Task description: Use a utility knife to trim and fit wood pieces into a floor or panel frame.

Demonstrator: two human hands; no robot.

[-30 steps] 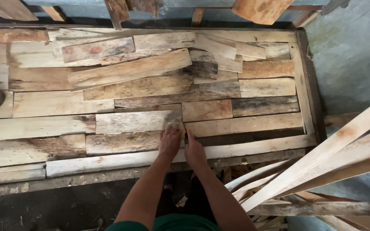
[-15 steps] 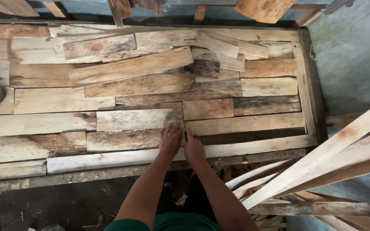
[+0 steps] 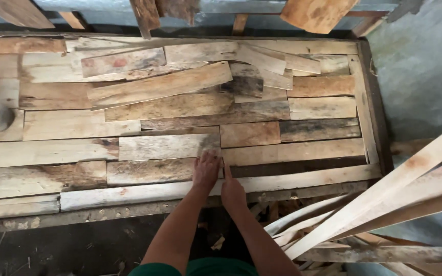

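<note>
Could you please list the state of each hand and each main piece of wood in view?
left hand: palm down, flat on a short plank
right hand: resting on the long front strip
short plank: lying flat, dark-stained, under the left hand
long front strip: lying flat along the near edge
loose slats: leaning at a slant, at right

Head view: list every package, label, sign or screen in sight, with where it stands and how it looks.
None in view: no package, label, sign or screen. Only bare wooden boards laid flat in a frame, loose pale slats at the right, and the left hand and right hand resting on the boards.
</note>
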